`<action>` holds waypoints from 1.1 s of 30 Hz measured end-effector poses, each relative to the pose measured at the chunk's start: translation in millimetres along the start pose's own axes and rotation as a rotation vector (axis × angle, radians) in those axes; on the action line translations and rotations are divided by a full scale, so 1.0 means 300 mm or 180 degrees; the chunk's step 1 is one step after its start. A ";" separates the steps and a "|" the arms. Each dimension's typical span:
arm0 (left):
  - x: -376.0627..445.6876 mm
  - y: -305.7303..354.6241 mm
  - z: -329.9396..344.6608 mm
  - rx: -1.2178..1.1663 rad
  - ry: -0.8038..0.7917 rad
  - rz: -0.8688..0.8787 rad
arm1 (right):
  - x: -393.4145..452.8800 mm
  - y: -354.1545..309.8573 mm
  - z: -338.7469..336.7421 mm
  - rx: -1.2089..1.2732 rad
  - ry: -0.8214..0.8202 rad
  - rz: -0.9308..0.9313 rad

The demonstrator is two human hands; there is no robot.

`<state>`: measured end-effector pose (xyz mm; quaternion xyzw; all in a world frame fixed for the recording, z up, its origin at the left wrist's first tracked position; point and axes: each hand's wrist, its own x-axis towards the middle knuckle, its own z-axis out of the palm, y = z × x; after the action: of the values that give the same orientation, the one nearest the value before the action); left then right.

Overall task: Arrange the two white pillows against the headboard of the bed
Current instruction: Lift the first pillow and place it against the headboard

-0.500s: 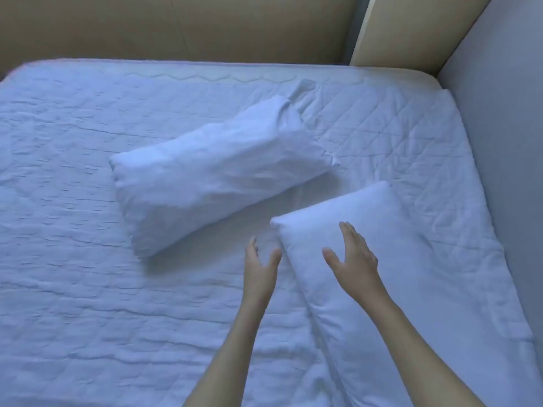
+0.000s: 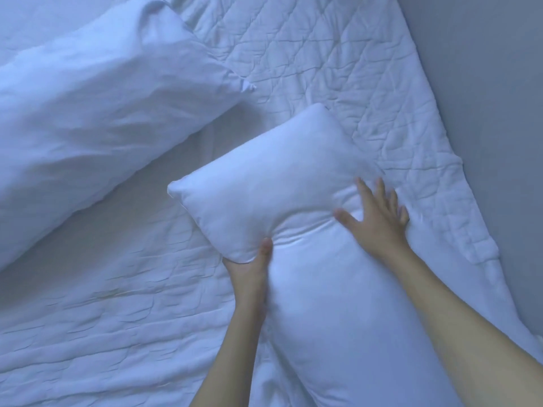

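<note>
- Gripping the smooth white rectangular pillow (image 2: 308, 230) at its left edge: left hand (image 2: 249, 268), thumb on top.
- Right hand (image 2: 379, 215) spread flat, pressing its right side.
- Wrinkled white pillow (image 2: 97, 113) lies apart, on quilted white mattress cover (image 2: 323, 63).

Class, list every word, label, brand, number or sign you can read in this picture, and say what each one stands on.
None: no readable text anywhere. The smooth white pillow held by both hands, the wrinkled white pillow beside it, the quilted white mattress cover and the plain grey wall all show bare surfaces without labels or tags.
</note>
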<state>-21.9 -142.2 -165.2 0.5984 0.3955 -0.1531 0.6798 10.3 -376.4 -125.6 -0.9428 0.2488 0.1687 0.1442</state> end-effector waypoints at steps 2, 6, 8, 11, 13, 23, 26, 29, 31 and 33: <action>0.024 -0.027 -0.005 0.0010 -0.0015 0.0162 | 0.087 0.136 -0.033 0.0305 -0.0294 0.0694; 0.003 0.010 0.019 -0.0197 -0.0040 0.0318 | 0.088 0.238 -0.104 0.1553 -0.0863 0.0804; -0.040 0.077 0.048 -0.0311 0.0020 0.0617 | 0.059 0.225 -0.182 0.1919 -0.0758 0.0507; -0.062 0.225 0.106 -0.0402 -0.0277 0.1091 | 0.073 0.245 -0.331 0.2056 -0.0215 0.0102; -0.009 0.307 0.171 -0.0079 -0.0581 0.1231 | 0.101 0.262 -0.426 0.2284 0.0214 -0.0071; -0.119 -0.049 0.214 0.0927 -0.0899 0.0558 | -0.002 0.655 -0.119 0.1808 -0.0537 0.0835; -0.318 -0.260 0.146 0.0815 -0.0613 0.0173 | -0.140 0.765 -0.060 0.2103 -0.0562 0.1250; -0.484 -0.423 0.088 0.0977 -0.0453 0.0032 | -0.252 0.874 -0.045 0.1902 -0.0789 0.1417; -0.523 -0.445 0.074 0.1147 -0.0410 -0.0042 | -0.320 0.900 -0.064 0.2094 -0.0746 0.1295; -0.534 -0.435 0.068 0.1189 -0.0439 0.0007 | -0.379 0.884 -0.099 0.2335 -0.0622 0.1161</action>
<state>-206.1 -234.7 -140.7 0.7026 0.3122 -0.2637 0.5826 -212.7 -560.7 -104.3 -0.7491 0.4403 0.1803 0.4610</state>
